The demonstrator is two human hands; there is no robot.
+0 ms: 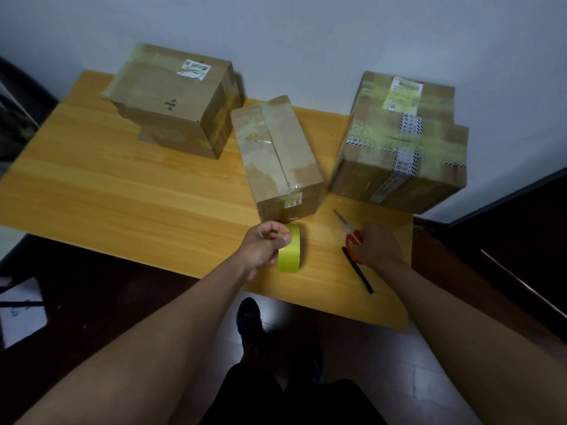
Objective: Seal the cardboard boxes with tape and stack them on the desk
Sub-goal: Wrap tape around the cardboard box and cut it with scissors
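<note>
We see our left hand (265,245) pinching the yellow-green tape roll (290,249), which stands on edge on the wooden desk (122,194) just in front of the narrow middle cardboard box (277,157). Our right hand (379,245) lies over the red handles of the scissors (348,230); its fingers are hidden beneath the back of the hand, so we cannot tell whether they grip or merely rest. A black pen (357,269) lies partly under that hand. The left cardboard box (171,99) and the right cardboard box (402,142) sit apart on the desk, unstacked, their printed labels too blurred to read.
</note>
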